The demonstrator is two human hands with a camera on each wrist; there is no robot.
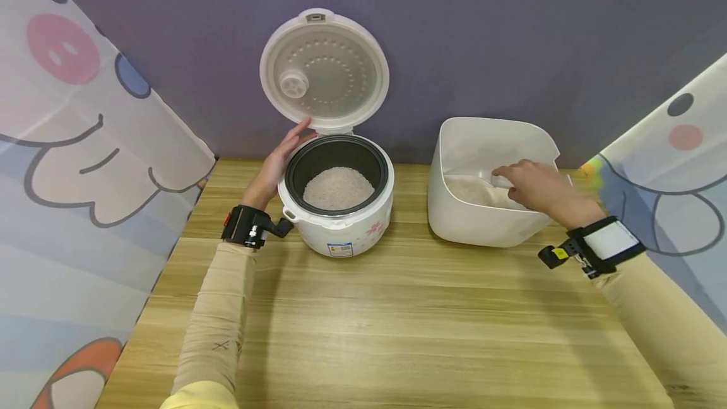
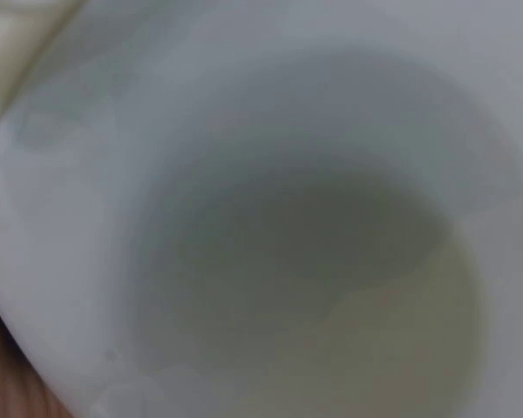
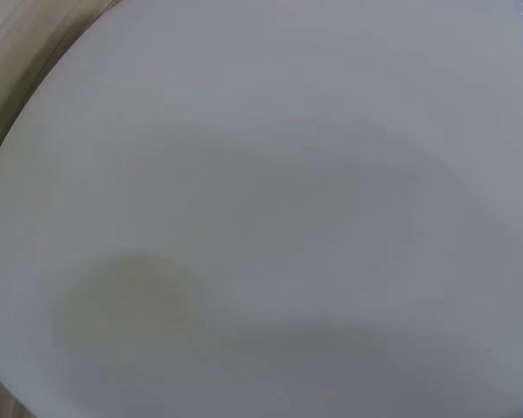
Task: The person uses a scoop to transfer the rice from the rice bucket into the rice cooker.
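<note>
A white rice cooker (image 1: 369, 223) stands on the table with its lid (image 1: 341, 77) raised. White rice (image 1: 339, 189) covers the bottom of its dark inner pot (image 1: 301, 172). Against the cooker's left side and back rests my left hand (image 1: 272, 169), fingers extended near the lid hinge. My right hand (image 1: 536, 188) reaches into a white rice bin (image 1: 477, 223) and grips a whitish scoop (image 1: 500, 182) by its handle. The scoop's front end is down at the rice (image 1: 467, 188) and hard to make out. Both wrist views show mostly blurred white surfaces.
The wood-grain table (image 1: 369, 327) runs up to a grey-purple wall panel (image 1: 454, 30) behind the cooker and bin. Cartoon-printed curtains hang at the left (image 1: 68, 175) and right (image 1: 681, 175).
</note>
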